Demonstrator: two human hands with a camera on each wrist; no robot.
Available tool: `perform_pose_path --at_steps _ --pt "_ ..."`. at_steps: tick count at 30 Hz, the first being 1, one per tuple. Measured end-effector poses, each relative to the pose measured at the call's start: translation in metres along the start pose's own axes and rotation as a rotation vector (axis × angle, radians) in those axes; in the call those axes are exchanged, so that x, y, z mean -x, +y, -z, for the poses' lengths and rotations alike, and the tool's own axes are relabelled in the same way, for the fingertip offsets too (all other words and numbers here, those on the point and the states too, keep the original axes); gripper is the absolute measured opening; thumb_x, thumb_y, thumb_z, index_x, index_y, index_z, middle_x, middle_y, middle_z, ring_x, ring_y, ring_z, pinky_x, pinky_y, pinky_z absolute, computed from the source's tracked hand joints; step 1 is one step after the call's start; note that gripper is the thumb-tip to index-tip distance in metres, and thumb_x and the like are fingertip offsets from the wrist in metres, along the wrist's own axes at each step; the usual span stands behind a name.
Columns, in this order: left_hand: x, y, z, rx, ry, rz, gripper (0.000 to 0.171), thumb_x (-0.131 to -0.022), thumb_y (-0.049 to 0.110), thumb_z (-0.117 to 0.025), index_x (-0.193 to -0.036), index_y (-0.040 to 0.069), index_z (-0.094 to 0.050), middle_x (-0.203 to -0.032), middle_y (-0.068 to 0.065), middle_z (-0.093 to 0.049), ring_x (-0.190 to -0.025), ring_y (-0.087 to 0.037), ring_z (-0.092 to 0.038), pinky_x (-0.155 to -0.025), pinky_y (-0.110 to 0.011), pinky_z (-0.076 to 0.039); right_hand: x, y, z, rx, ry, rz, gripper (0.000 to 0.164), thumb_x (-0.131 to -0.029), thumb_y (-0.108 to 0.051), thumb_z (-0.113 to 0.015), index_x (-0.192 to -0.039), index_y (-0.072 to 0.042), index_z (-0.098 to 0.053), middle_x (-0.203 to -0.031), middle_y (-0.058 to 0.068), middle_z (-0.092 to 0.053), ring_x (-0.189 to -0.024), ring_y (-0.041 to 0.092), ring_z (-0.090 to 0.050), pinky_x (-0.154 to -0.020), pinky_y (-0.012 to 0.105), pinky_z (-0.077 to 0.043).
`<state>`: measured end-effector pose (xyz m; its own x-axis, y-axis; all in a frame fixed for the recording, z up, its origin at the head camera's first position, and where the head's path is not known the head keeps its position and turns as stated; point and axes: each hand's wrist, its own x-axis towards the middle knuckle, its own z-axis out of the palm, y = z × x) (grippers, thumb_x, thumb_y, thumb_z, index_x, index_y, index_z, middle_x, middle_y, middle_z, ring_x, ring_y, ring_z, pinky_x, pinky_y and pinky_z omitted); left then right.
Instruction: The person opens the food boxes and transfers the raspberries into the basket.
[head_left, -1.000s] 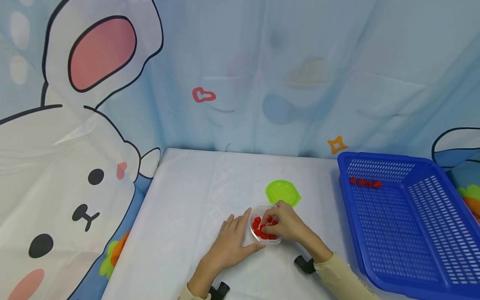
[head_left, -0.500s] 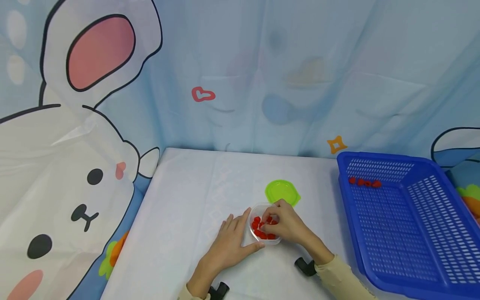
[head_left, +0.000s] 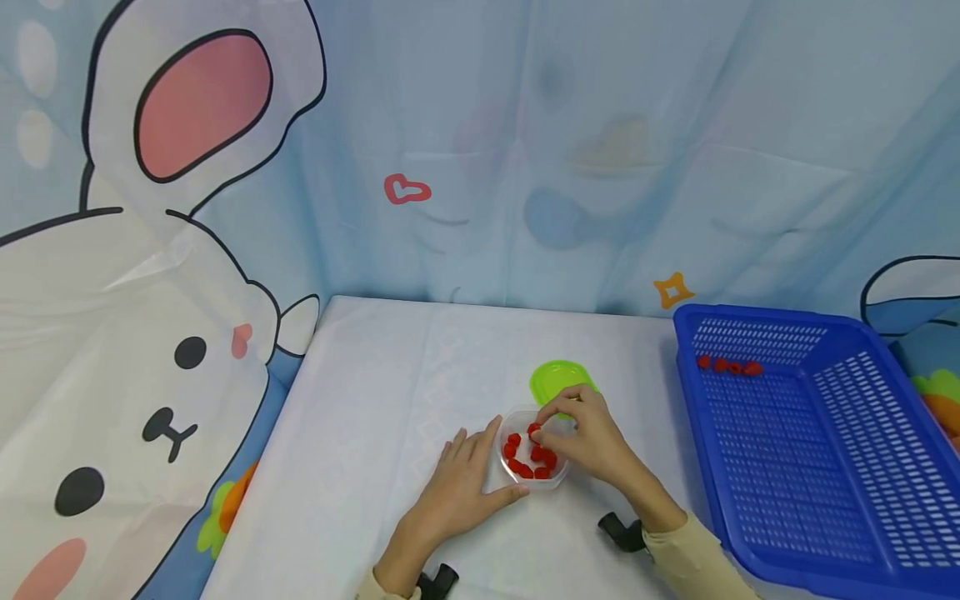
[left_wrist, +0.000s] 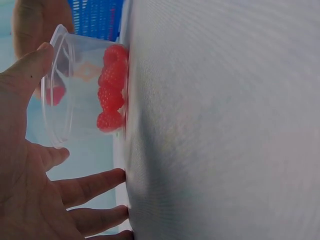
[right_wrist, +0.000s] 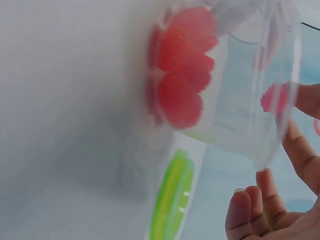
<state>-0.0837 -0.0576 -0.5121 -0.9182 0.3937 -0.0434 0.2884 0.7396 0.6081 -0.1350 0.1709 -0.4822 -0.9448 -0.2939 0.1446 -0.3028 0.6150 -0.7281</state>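
A clear plastic cup point(left_wrist: 82, 117) stands on the white-covered table, with several red raspberries point(left_wrist: 111, 97) along its bottom. My left hand point(head_left: 463, 487) is spread at the cup's left side, thumb and index finger at the rim and the other fingertips down at the table. Above the cup's opening, my right hand point(head_left: 592, 437) pinches a raspberry point(right_wrist: 275, 98) between thumb and finger, at rim height. Behind the cup lies a bright green lid point(head_left: 553, 377), partly covered by the right hand in the head view.
To the right stands a large blue plastic basket point(head_left: 806, 400) with a short row of raspberries point(head_left: 735, 367) near its far left corner. A patterned curtain point(head_left: 480, 150) hangs behind the table point(head_left: 390, 375). Black wrist mounts point(head_left: 622, 532) sit by the sleeves.
My right hand has risen from inside the cup toward its far right rim, bringing a raspberry up in its fingers. The left hand stays in place.
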Motion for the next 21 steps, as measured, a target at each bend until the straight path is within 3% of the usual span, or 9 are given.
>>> perform_pose_path --at_steps 7,11,17,21 --pt "-0.001 0.000 -0.001 0.009 0.006 0.002 0.100 -0.087 0.076 -0.054 -0.161 0.019 -0.020 -0.155 -0.007 -0.041 -0.143 -0.045 -0.028 -0.114 -0.063 -0.022 0.003 -0.012 0.019 -0.007 0.036 -0.017 0.013 -0.084 -0.016 -0.082 -0.093 -0.019 -0.074 -0.093 0.005 -0.056 -0.084 0.027 -0.054 -0.069 0.035 -0.048" --pt "-0.001 0.000 -0.002 0.023 0.004 0.008 0.099 -0.086 0.075 -0.055 -0.161 0.020 -0.020 -0.154 -0.007 -0.041 -0.144 -0.045 -0.027 -0.114 -0.063 -0.021 0.008 -0.024 0.035 0.006 0.082 0.017 0.015 -0.083 -0.015 -0.083 -0.095 -0.018 -0.074 -0.089 0.004 -0.056 -0.078 0.024 -0.052 -0.065 0.030 -0.047" --pt "-0.001 0.000 -0.002 0.034 0.004 0.013 0.099 -0.086 0.073 -0.057 -0.161 0.020 -0.020 -0.153 -0.007 -0.042 -0.144 -0.045 -0.027 -0.114 -0.063 -0.021 0.016 -0.048 0.069 0.039 0.146 0.065 0.015 -0.085 -0.013 -0.082 -0.097 -0.018 -0.074 -0.088 0.000 -0.055 -0.076 0.021 -0.051 -0.065 0.028 -0.046" --pt "-0.001 0.000 -0.002 0.031 0.003 0.006 0.099 -0.087 0.073 -0.057 -0.161 0.019 -0.020 -0.154 -0.007 -0.041 -0.144 -0.044 -0.027 -0.114 -0.062 -0.020 0.017 -0.051 0.097 0.088 0.187 0.066 0.013 -0.087 -0.015 -0.080 -0.098 -0.019 -0.074 -0.091 0.000 -0.055 -0.077 0.018 -0.050 -0.065 0.026 -0.045"
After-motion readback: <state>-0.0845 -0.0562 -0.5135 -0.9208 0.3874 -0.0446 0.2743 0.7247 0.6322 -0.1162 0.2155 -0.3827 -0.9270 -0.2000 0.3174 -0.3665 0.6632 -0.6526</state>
